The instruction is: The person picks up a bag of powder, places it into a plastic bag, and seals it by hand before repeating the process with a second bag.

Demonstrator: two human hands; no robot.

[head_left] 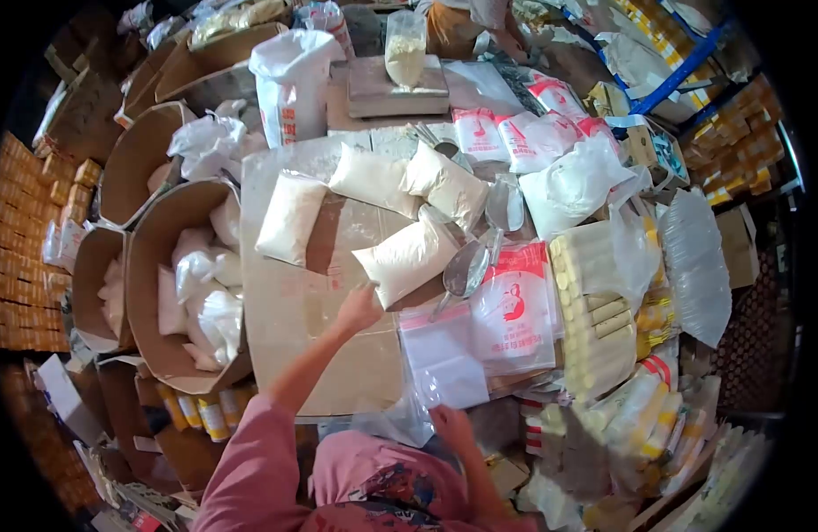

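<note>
At the lower left corner of a clear bag of white powder (407, 262), my left hand (360, 308) is closed, its fingertips on the plastic. Closer to my body, my right hand (451, 428) is closed at the edge of a clear plastic bag (400, 422), which lies crumpled at the table's near edge. More filled powder bags (290, 218) lie beyond my left hand. A metal scoop (467, 269) rests beside the bag I touch. Flat white zip bags (443, 355) and red-and-white printed bags (514, 310) lie beyond my right hand.
Cardboard (294, 355) covers the table. A scale (397, 93) carries a powder bag (405, 58) at the back, near another person (458, 27). Large cartons (143, 293) with filled bags stand left. Cream-coloured rolls (595, 346) lie right.
</note>
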